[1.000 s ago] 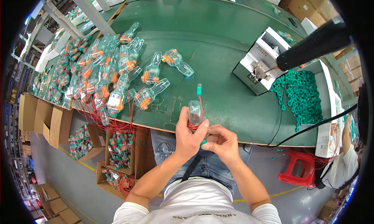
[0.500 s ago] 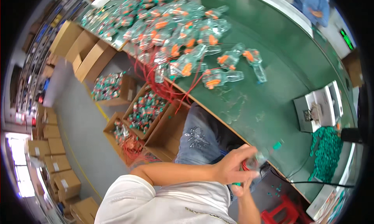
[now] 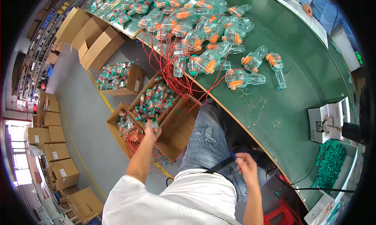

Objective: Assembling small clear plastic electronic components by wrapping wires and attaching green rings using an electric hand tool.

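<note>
My left hand (image 3: 152, 133) stretches out over the cardboard boxes at the left, closed around a small clear bottle-shaped part with a green cap (image 3: 156, 128). Just beneath it stands a box (image 3: 141, 95) filled with similar clear parts with green and red bits. Beside that, another box holds clear parts and red wires (image 3: 135, 143). My right hand (image 3: 246, 165) hovers over my thigh close to the bench edge, its fingers loosely curled and apart, with nothing visible in them. A black strap (image 3: 220, 165) runs across my lap toward it.
Clear plastic housings with orange parts (image 3: 211, 64) and red wires cover the far bench (image 3: 274, 119). At right stand a white device (image 3: 328, 119) and a pile of green rings (image 3: 332, 162). A red stool (image 3: 282, 213) is below. A person in blue (image 3: 325, 8) sits across.
My hands have parted: the left has swung from the bench edge over to the boxes with the green-capped part, and the right has drawn back above my thigh. My view has shifted slightly.
</note>
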Tool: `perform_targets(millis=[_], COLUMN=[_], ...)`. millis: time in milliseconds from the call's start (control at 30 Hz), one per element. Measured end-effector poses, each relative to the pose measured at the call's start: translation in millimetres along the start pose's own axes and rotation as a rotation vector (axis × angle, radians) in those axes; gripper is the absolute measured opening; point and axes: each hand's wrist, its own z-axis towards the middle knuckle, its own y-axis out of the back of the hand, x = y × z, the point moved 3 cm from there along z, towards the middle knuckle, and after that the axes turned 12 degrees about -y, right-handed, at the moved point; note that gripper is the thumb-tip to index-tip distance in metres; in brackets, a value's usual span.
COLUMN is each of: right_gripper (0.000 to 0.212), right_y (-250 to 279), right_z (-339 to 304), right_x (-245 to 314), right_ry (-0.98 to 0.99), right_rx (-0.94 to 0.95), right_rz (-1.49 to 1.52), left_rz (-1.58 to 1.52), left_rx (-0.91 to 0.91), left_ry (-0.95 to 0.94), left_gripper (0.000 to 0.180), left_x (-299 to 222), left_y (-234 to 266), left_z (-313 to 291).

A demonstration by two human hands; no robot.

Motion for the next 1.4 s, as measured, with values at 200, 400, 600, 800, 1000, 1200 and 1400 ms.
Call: perform_targets(millis=[200,400,600,800,1000,1200,1400], right_gripper=[0.022,0.029,0.018,0.008,0.009,0.011,0.013], right_y=[-1,-13,19,106,194,208,213], right_z=[6,-3,-48,-80,-85,-85,-95], right_x=[-13,7,84,106,54,52,32], right_ry=[-0.031,0.165,0.606,0.803,0.563,0.599,0.537], right_rx=[0.006,-0.046,-0.359,-1.026,-1.048,-0.727,-0.833], right_rz=[-0.005,-0.233,-0.450,-0.626,-0.214,0.252,0.283], left_rz=[0.572,0.743,0.531,0.460,0.399,0.559,0.632], left_rx=[0.105,0.801,0.786,1.375,1.767,2.568,2.649], left_ry=[-0.508,-1.675,-1.731,-1.791,-1.605,-1.668,-1.687], left_gripper=[0.026,0.025,0.028,0.018,0.015,0.043,0.064], left_x=[-17,-56,-105,-87,-1,97,213], left_y=[-77,-198,-292,-400,-626,-794,-816], left_z=[-30,-295,-367,-438,-503,-589,-652])
